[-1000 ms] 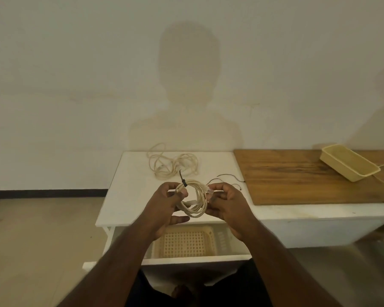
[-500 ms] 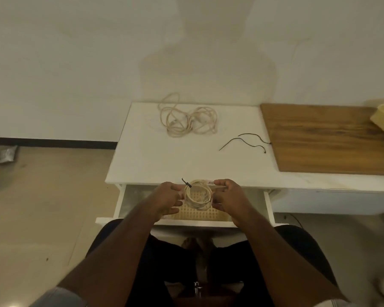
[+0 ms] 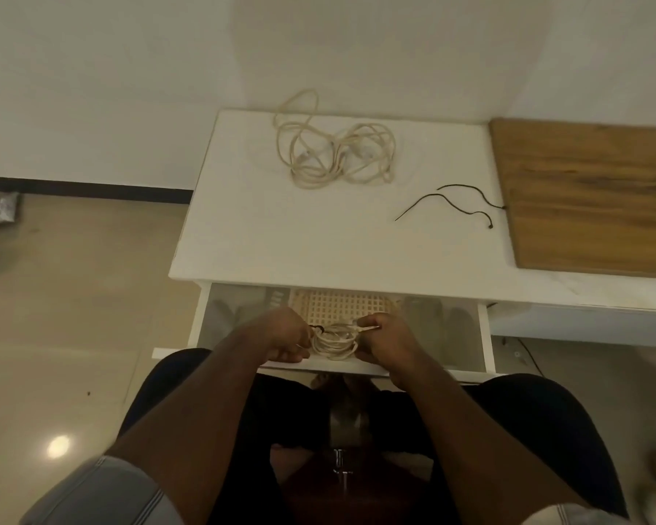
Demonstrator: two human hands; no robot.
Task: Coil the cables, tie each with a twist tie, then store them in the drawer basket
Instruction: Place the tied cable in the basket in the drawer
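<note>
Now the coiled cable point(image 3: 334, 342) sits between left hand point(image 3: 285, 337) and right hand point(image 3: 385, 341), both gripping it above the basket point(image 3: 338, 305).

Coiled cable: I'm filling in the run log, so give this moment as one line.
stage: storing | coiled cable: tied, over basket | left hand: grips coil | right hand: grips coil | loose cable: untied on table

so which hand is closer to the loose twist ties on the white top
Right. The right hand holds the coiled cable over the drawer basket, below the twist ties; the left hand is further left.
</note>
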